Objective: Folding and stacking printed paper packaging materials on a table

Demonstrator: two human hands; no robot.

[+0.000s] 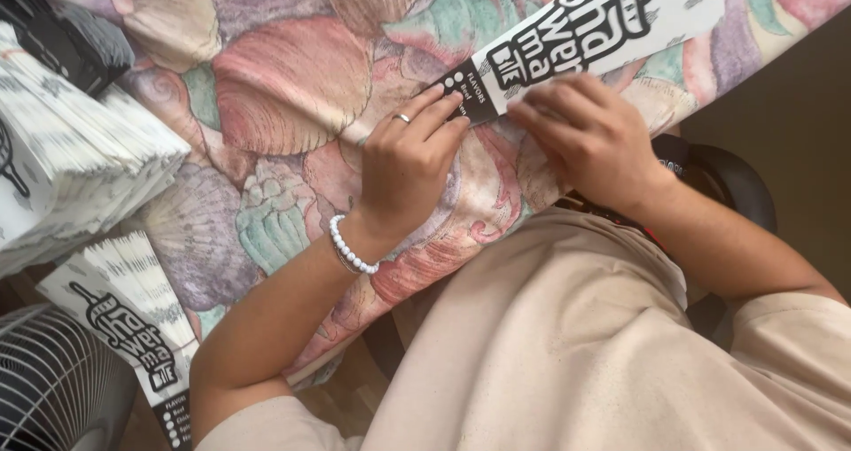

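Observation:
A long white paper sleeve (612, 21) with black printing lies flat on the seashell-patterned tablecloth (275, 88), running from the middle toward the top right. My left hand (412, 163), with a ring and a white bead bracelet, presses its fingertips on the sleeve's black near end. My right hand (589, 136) lies just beside it, fingers curled down on the sleeve's lower edge. Both hands pinch or press the same end of the sleeve.
A thick stack of the same white sleeves (66, 159) sits at the left, with another fanned stack (133, 314) below it. A black object (62, 39) lies at the top left. A white fan grille (53, 384) stands at the bottom left, a dark chair (731, 181) at the right.

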